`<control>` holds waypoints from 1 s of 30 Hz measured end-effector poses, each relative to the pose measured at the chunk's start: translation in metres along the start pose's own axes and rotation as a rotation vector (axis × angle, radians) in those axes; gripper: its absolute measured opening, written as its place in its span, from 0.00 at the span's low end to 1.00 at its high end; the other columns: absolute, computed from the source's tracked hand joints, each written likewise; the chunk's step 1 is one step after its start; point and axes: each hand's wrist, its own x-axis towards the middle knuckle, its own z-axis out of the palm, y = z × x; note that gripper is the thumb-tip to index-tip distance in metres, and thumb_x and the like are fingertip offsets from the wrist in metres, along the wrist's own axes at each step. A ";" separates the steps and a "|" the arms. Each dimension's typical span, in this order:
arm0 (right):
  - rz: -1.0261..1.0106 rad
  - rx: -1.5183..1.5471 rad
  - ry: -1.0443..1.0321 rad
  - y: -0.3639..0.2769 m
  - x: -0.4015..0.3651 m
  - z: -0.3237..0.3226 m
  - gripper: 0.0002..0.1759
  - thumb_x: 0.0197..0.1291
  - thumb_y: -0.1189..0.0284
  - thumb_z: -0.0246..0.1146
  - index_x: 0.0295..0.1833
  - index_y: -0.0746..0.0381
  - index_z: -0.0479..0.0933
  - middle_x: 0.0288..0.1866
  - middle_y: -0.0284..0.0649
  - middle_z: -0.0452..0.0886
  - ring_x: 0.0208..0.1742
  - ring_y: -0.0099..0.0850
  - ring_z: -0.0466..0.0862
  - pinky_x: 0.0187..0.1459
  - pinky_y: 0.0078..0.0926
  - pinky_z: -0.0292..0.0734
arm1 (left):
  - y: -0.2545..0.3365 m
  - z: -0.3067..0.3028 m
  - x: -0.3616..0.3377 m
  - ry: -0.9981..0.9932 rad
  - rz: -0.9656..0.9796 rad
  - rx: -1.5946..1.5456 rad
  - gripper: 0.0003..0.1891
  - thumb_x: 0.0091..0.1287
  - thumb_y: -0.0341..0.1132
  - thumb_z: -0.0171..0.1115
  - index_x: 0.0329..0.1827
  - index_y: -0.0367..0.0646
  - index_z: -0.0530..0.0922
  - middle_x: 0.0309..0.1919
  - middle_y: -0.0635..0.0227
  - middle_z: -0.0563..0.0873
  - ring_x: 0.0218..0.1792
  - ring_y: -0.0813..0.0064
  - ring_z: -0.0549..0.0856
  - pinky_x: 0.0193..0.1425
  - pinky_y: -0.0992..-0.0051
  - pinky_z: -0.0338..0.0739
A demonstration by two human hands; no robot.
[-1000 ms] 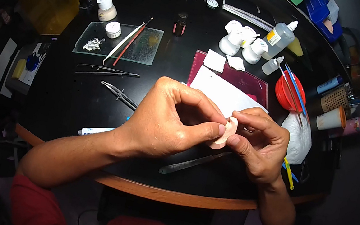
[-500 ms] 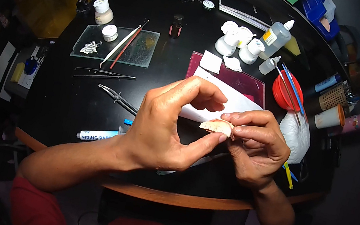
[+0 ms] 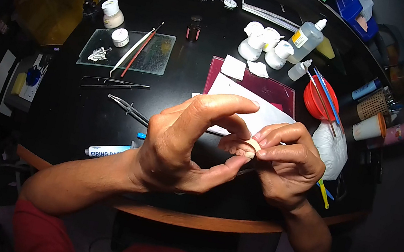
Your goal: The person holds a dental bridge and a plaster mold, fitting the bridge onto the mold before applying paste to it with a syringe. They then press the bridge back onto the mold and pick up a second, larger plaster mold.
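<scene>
A curved dental bridge, with a row of cream teeth and some pinkish areas, is held up over the near part of the desk. My right hand pinches its right end between the fingers and thumb. From the other side, my left hand has its thumb against the lower edge and a bent finger at the top, while the index finger is raised off it. Fingers cover part of the bridge. Below and behind the hands lies white paper on a dark red plate.
A glass slab carries a small jar and two thin instruments. Tweezers and a firing paste syringe lie left. White jars, a dropper bottle, a red bowl and brushes stand right.
The dental bridge has been turned so its teeth now face me and down. My left index finger has lifted and straightened, and the left hand has shifted slightly left.
</scene>
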 end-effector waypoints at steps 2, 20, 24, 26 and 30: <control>0.001 0.005 -0.005 -0.001 0.001 0.000 0.15 0.47 0.93 0.70 0.38 0.64 0.83 0.39 0.41 0.81 0.44 0.33 0.88 0.47 0.30 0.86 | 0.000 0.001 -0.001 0.003 -0.018 -0.034 0.38 0.51 0.17 0.77 0.65 0.28 0.67 0.41 0.52 0.86 0.42 0.67 0.92 0.43 0.77 0.89; 0.003 0.007 0.027 0.000 0.000 0.000 0.18 0.43 0.95 0.68 0.40 0.67 0.81 0.38 0.44 0.83 0.44 0.35 0.89 0.47 0.30 0.86 | 0.001 0.002 0.001 0.000 -0.034 -0.053 0.37 0.52 0.16 0.77 0.65 0.29 0.67 0.40 0.54 0.86 0.41 0.68 0.91 0.41 0.77 0.89; -0.011 -0.002 0.013 0.001 0.001 0.000 0.18 0.44 0.95 0.69 0.40 0.66 0.82 0.38 0.44 0.83 0.43 0.34 0.89 0.47 0.30 0.86 | 0.001 0.000 -0.001 -0.022 -0.037 -0.044 0.37 0.52 0.17 0.77 0.65 0.28 0.67 0.40 0.54 0.87 0.41 0.68 0.92 0.41 0.78 0.89; -0.010 -0.010 0.009 0.000 0.001 0.000 0.18 0.44 0.94 0.69 0.40 0.66 0.82 0.38 0.44 0.83 0.43 0.34 0.89 0.47 0.30 0.86 | 0.001 0.000 0.000 -0.017 -0.037 -0.041 0.37 0.52 0.16 0.77 0.65 0.28 0.67 0.40 0.54 0.87 0.41 0.68 0.92 0.41 0.78 0.89; 0.005 -0.017 0.004 -0.001 0.001 0.000 0.18 0.44 0.95 0.69 0.40 0.66 0.82 0.38 0.43 0.83 0.43 0.34 0.89 0.47 0.30 0.86 | 0.002 0.001 -0.001 -0.017 -0.039 -0.055 0.36 0.52 0.16 0.76 0.64 0.28 0.67 0.40 0.53 0.86 0.42 0.67 0.92 0.41 0.77 0.89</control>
